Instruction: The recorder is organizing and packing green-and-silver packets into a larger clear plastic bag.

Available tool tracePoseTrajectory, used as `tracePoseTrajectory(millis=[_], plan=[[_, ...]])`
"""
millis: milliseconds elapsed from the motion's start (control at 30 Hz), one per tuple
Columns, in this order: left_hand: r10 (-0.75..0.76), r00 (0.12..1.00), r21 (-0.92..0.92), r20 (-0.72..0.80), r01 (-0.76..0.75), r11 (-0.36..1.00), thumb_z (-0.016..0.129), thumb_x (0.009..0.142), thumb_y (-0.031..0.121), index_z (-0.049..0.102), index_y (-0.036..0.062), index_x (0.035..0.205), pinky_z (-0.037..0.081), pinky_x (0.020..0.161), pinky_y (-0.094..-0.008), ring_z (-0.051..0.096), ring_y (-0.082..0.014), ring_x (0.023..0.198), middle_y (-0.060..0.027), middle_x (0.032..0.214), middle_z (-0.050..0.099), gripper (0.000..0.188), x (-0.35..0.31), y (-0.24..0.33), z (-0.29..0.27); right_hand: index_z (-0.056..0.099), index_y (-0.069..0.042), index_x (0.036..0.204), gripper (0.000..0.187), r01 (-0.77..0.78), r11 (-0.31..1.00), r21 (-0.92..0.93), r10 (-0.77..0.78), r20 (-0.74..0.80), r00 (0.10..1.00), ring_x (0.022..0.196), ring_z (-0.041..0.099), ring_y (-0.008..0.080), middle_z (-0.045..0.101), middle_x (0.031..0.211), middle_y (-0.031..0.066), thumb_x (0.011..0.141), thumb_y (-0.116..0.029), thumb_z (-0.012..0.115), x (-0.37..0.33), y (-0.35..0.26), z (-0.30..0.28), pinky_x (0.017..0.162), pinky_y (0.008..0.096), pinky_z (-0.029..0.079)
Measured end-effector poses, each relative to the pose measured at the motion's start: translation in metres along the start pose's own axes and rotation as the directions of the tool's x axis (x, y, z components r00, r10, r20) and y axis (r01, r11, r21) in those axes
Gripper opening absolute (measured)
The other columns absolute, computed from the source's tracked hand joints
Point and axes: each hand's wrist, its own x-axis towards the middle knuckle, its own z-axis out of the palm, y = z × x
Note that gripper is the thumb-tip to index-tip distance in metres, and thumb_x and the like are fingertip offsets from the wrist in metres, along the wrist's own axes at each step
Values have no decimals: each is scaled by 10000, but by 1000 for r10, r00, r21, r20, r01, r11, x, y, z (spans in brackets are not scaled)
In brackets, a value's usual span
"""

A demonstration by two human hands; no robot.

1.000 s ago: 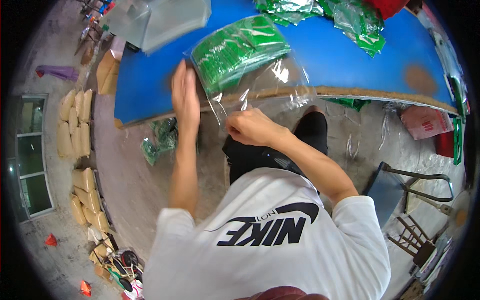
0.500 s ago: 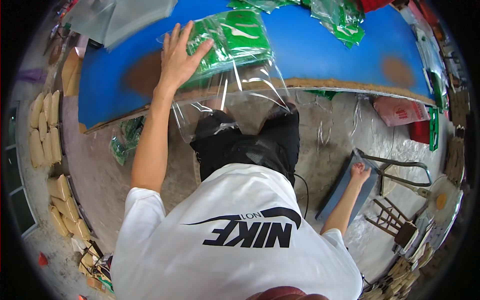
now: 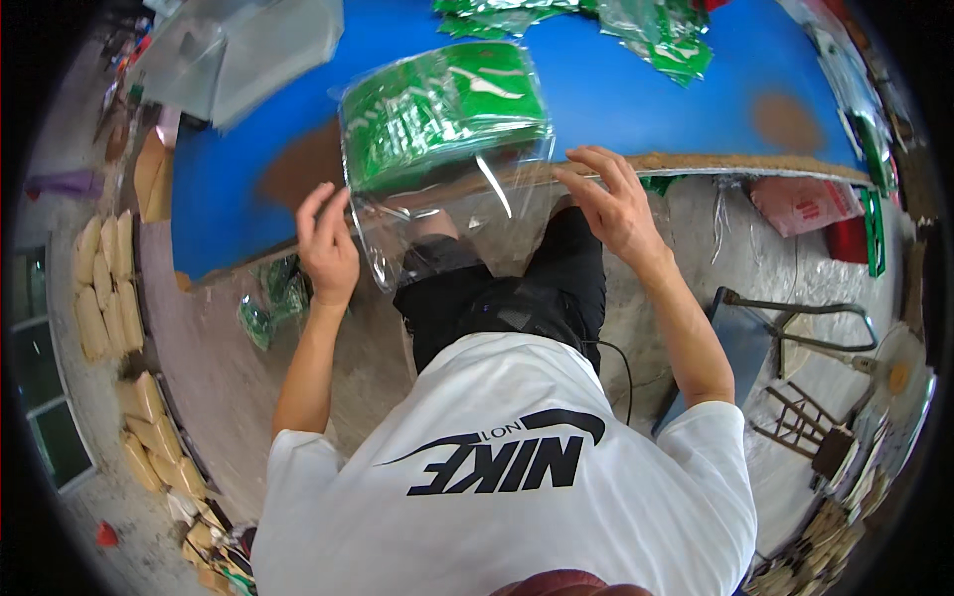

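Observation:
On the near edge of the blue table lies a stack of green printed plastic bags (image 3: 444, 111) inside clear plastic film. The loose end of the clear film (image 3: 447, 214) hangs over the edge above my legs. My left hand (image 3: 330, 248) is at the film's left side, fingers apart and slightly bent. At the film's right side is my right hand (image 3: 614, 209), its thumb and fingers spread and pointing toward the film. Whether the fingertips touch the film is hard to tell. Neither hand grips anything that I can see.
More green bags (image 3: 676, 45) lie at the far side of the blue table (image 3: 636, 119). Clear plastic sheets (image 3: 268, 60) sit at the far left. On the right floor stand a blue trolley (image 3: 740, 348) and a fan (image 3: 899, 372). Tan packs (image 3: 104, 288) are piled at left.
My left hand has come off the stack and moved down to the film's left side. My right hand has risen from the lower right to the film's right side.

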Motion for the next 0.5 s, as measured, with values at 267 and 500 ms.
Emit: tracePoseTrajectory(millis=[267, 500], plan=[[181, 983, 33, 45, -182, 983, 664, 758, -89, 762, 129, 1020, 523, 901, -390, 646, -280, 1080, -72, 1133, 652, 355, -21, 12, -8, 699, -74, 1068, 357, 67, 997, 23, -68, 25, 997, 1095, 612, 325, 623, 1210, 113, 734, 52, 697, 12, -10, 14, 926, 434, 500], [230, 970, 2, 83, -231, 973, 720, 766, -37, 744, 108, 939, 530, 888, -393, 650, -282, 1062, -66, 1093, 663, 227, -14, 6, -17, 663, -44, 979, 243, 115, 993, 19, -116, 64, 991, 1089, 613, 330, 631, 1196, 109, 754, 42, 702, 21, -6, 13, 906, 431, 503]])
